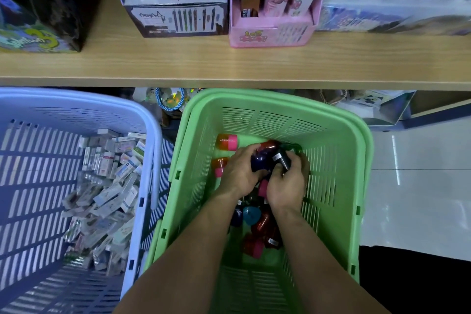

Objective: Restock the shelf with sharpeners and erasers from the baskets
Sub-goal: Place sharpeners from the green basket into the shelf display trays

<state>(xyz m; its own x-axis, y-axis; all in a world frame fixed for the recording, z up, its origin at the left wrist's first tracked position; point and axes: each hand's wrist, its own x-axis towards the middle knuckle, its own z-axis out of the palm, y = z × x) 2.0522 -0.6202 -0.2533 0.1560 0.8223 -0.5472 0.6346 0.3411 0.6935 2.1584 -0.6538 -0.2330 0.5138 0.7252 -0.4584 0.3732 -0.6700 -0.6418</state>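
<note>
Green plastic basket (pixel 280 99), near right: both hands are down among the loose sharpeners (pixel 257 227). The left hand (pixel 237 173) and right hand (pixel 288 183) curl their fingers together round one dark bunch, the right nearer the basket's right wall. The wooden shelf (pixel 229 64) lies straight ahead on the far side, so the lift goes up and away. Barrels point every way. Palms hide how many are held. Erasers (pixel 109 186) fill the blue basket (pixel 76 99) on the left.
</note>
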